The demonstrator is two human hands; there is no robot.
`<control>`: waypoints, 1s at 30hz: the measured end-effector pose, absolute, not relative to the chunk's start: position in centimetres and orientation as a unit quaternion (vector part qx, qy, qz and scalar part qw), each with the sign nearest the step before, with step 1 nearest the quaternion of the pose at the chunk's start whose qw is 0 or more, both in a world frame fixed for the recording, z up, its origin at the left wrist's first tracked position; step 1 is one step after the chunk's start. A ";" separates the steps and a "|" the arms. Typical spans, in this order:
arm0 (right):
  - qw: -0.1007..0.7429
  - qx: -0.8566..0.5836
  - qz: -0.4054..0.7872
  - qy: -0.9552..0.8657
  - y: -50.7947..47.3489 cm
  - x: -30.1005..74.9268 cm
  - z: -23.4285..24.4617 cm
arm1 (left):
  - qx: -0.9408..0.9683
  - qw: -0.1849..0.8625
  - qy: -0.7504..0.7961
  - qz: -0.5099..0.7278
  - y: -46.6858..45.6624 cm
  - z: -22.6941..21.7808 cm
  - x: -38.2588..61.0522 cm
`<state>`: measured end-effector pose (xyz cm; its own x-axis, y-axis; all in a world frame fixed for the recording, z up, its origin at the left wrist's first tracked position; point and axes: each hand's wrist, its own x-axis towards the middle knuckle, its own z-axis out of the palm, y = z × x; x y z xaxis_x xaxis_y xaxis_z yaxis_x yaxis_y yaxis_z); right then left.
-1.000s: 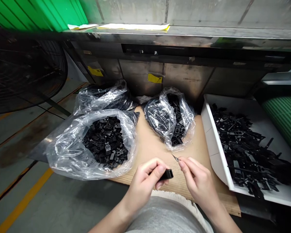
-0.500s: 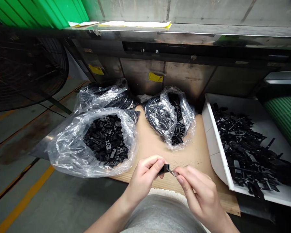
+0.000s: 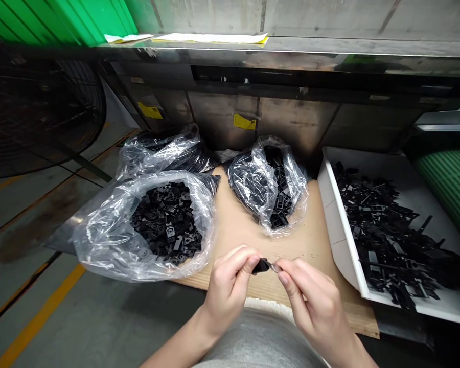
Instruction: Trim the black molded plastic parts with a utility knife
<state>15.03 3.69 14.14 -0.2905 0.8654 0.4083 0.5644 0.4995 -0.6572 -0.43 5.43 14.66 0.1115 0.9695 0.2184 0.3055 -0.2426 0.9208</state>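
Note:
My left hand [image 3: 228, 289] pinches a small black plastic part [image 3: 261, 266] between thumb and fingers. My right hand [image 3: 310, 301] holds a small metal blade [image 3: 275, 268] in a fingertip pinch, and its tip meets the black part. Fingers hide most of the blade. Both hands are over a tan board [image 3: 314, 245]. Beyond them stand a wide-open clear plastic bag [image 3: 99, 240] of black parts, a second bag [image 3: 161, 156] and a third, tied-looking bag [image 3: 249, 189].
A white tray [image 3: 343, 225] heaped with black plastic pieces sits to the right, with green mesh [image 3: 454, 189] beyond it. A metal shelf edge [image 3: 291, 48] runs overhead, holding papers [image 3: 210, 38]. A floor fan [image 3: 34, 112] stands at the left, above a concrete floor with yellow lines.
My hands have stayed close together, with the blade at the black part. The part has turned, so its end opening shows less, and it sits slightly higher.

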 end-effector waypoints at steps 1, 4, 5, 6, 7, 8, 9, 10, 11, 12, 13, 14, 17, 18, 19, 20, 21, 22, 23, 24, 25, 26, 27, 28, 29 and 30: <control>0.383 -0.460 0.194 -0.777 3.6 14.9 14.2 | 0.658 0.344 0.489 0.458 5.3 14.6 -0.4; 0.395 -0.461 0.186 -0.773 3.6 14.6 14.0 | 0.684 0.293 0.472 0.473 5.1 14.4 -0.4; 0.394 -0.467 0.185 -0.770 3.7 14.5 13.8 | 0.689 0.285 0.465 0.477 5.1 14.4 -0.4; 0.390 -0.478 0.184 -0.766 3.9 14.5 13.6 | 0.693 0.280 0.459 0.480 5.0 14.4 -0.5; 0.387 -0.489 0.187 -0.759 4.1 14.5 13.4 | 0.696 0.278 0.454 0.482 5.0 14.5 -0.5; 0.387 -0.500 0.195 -0.750 4.3 14.6 13.2 | 0.695 0.280 0.451 0.485 5.0 14.5 -0.6; 0.390 -0.509 0.209 -0.738 4.5 14.7 13.1 | 0.692 0.286 0.451 0.486 5.0 14.6 -0.6; 0.397 -0.515 0.229 -0.724 4.6 14.8 13.0 | 0.685 0.296 0.454 0.486 5.1 14.7 -0.7; 0.404 -0.518 0.256 -0.709 4.7 14.9 12.9 | 0.675 0.311 0.462 0.484 5.2 14.7 -0.7; 0.411 -0.520 0.290 -0.691 4.8 15.0 12.9 | 0.661 0.331 0.472 0.481 5.2 14.7 -0.7; 0.414 -0.519 0.329 -0.672 4.8 15.1 13.0 | 0.645 0.355 0.482 0.476 5.4 14.7 -0.7; 0.415 -0.516 0.369 -0.652 4.8 15.1 13.1 | 0.626 0.383 0.491 0.469 5.5 14.7 -0.7; 0.410 -0.498 0.475 -0.599 4.7 14.9 13.5 | 0.569 0.477 0.500 0.446 5.7 14.5 -0.7; 0.405 -0.495 0.496 -0.587 4.6 14.9 13.7 | 0.551 0.507 0.496 0.440 5.7 14.5 -0.7; 0.396 -0.495 0.512 -0.580 4.6 14.9 13.9 | 0.534 0.534 0.490 0.435 5.8 14.4 -0.7; 0.386 -0.494 0.522 -0.578 4.6 14.9 14.0 | 0.520 0.559 0.482 0.429 5.8 14.4 -0.7; 0.378 -0.491 0.528 -0.581 4.6 15.0 14.1 | 0.507 0.582 0.474 0.424 5.8 14.4 -0.7; 0.372 -0.489 0.530 -0.584 4.6 15.1 14.1 | 0.494 0.604 0.465 0.418 5.9 14.4 -0.7; 0.372 -0.488 0.529 -0.587 4.7 15.1 14.2 | 0.481 0.627 0.454 0.411 5.9 14.5 -0.7; 0.376 -0.490 0.528 -0.583 4.8 15.2 14.2 | 0.468 0.649 0.443 0.404 6.0 14.5 -0.7; 0.384 -0.490 0.531 -0.574 5.0 15.2 14.2 | 0.455 0.671 0.432 0.396 6.0 14.5 -0.7; 0.395 -0.484 0.543 -0.561 5.1 15.2 14.3 | 0.443 0.689 0.420 0.390 6.1 14.6 -0.6; 0.403 -0.471 0.563 -0.546 5.2 15.1 14.3 | 0.434 0.704 0.410 0.385 6.1 14.6 -0.6; 0.409 -0.454 0.588 -0.530 5.4 14.9 14.4 | 0.429 0.714 0.403 0.380 6.2 14.6 -0.5; 0.416 -0.436 0.613 -0.512 5.5 14.7 14.5 | 0.427 0.719 0.398 0.378 6.2 14.6 -0.4; 0.421 -0.424 0.632 -0.493 5.6 14.4 14.6 | 0.429 0.720 0.395 0.376 6.2 14.6 -0.4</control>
<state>14.44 5.57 14.57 -0.2850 0.9509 -0.1211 -0.1142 -0.1591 -0.9806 -0.37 6.19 14.56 0.4049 0.8805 -0.2466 -0.2020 0.3492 0.9150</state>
